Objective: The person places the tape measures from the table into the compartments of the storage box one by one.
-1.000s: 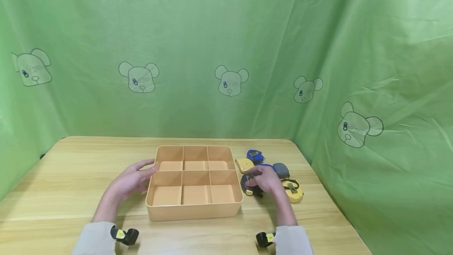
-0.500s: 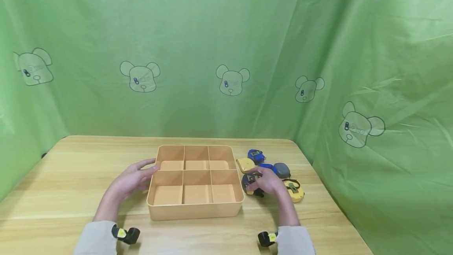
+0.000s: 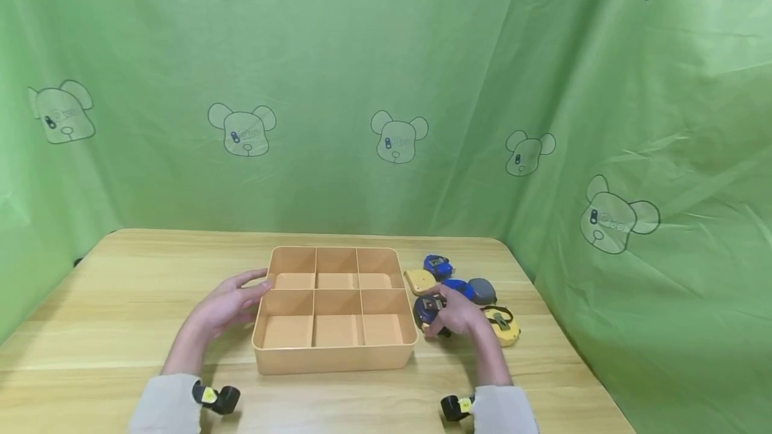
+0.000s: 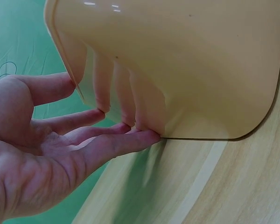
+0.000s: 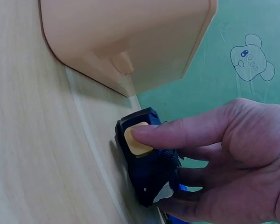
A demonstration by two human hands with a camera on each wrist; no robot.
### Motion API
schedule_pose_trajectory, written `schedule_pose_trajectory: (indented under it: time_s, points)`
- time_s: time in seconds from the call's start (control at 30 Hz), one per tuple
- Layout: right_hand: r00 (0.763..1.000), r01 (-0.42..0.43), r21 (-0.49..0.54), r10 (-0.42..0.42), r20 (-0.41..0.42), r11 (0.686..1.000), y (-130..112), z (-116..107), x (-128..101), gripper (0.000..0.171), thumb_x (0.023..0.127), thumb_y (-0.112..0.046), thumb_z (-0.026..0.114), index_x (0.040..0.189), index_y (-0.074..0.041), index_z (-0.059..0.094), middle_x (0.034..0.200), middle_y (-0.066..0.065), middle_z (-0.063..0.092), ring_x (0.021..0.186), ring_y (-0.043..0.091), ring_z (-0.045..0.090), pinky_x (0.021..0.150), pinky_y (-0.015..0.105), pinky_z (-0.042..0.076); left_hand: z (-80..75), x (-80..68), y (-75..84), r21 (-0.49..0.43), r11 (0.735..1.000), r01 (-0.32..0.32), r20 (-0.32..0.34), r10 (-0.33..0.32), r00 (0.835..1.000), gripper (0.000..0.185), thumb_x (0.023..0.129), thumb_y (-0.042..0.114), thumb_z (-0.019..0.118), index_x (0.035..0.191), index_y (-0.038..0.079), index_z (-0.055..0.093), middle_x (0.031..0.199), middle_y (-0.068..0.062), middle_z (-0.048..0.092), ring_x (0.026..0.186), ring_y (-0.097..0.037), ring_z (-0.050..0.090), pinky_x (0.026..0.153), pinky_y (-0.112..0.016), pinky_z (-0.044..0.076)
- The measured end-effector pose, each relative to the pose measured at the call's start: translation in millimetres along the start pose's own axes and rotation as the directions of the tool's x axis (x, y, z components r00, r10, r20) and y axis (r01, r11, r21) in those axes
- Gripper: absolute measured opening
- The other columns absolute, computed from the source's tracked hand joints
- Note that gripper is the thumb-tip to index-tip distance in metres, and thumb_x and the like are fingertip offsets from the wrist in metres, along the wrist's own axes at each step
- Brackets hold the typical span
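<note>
A peach divided box (image 3: 334, 359) stands in the middle of the table, its compartments bare. My left hand (image 3: 223, 305) is at its left wall; in the left wrist view the thumb reaches the rim and the extended fingertips touch the side. Right of the box, my right hand (image 3: 461, 315) pinches a dark tape measure (image 3: 425, 309). Its thumb lies on the yellow button (image 5: 138, 145) in the right wrist view, with the other fingers behind the case and partly hidden.
Several more tape measures lie close by: a yellow one (image 3: 420, 281) by the box, a blue one (image 3: 437, 266) behind, another blue one (image 3: 458, 286), a grey one (image 3: 482, 291) and a yellow one with a black strap (image 3: 505, 331). A green curtain (image 3: 326, 179) hangs beyond the wooden table (image 3: 139, 273).
My right thumb has slid toward the near end of the dark tape measure. The left hand keeps its place at the box, and the whole view has shifted slightly.
</note>
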State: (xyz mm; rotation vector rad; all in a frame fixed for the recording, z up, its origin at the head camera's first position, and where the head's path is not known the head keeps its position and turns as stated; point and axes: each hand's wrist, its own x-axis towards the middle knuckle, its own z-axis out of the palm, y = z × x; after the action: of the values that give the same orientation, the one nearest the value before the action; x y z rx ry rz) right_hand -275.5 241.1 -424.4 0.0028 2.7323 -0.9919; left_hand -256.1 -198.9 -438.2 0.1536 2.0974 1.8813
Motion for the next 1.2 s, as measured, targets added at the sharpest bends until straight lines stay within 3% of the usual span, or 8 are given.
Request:
schedule_pose_trajectory:
  time_s: [0.87, 1.2]
  points:
    - [1.0, -0.016, 0.006, 0.016, -0.008, 1.0, 1.5, 1.7, 0.8, 0.082, 0.058, 0.0, 0.089, 0.133, -0.014, 0.061, 0.138, 0.023, 0.059, 0.124, 0.044, 0.057, 0.103, 0.066, 0.046, 0.7, 0.2, -0.8, -0.008, 1.0, -0.005, 0.003, 0.005, 1.0, 0.079, 0.104, 0.034, 0.056, 0.161, -0.001, 0.014, 0.159, -0.031, 0.032, 0.147, -0.048, 0.033, 0.118, -0.062, 0.034]
    - [0.999, -0.018, -0.021, 0.017, -0.048, 1.0, 0.5, 4.5, 1.4, 0.081, 0.058, -0.001, 0.09, 0.133, -0.014, 0.062, 0.141, 0.024, 0.058, 0.128, 0.047, 0.054, 0.104, 0.068, 0.045, 0.2, 0.9, -1.3, -0.017, 1.0, -0.004, 0.006, 0.004, 1.0, 0.079, 0.104, 0.034, 0.057, 0.16, -0.001, 0.014, 0.158, -0.031, 0.034, 0.146, -0.048, 0.036, 0.117, -0.06, 0.037]
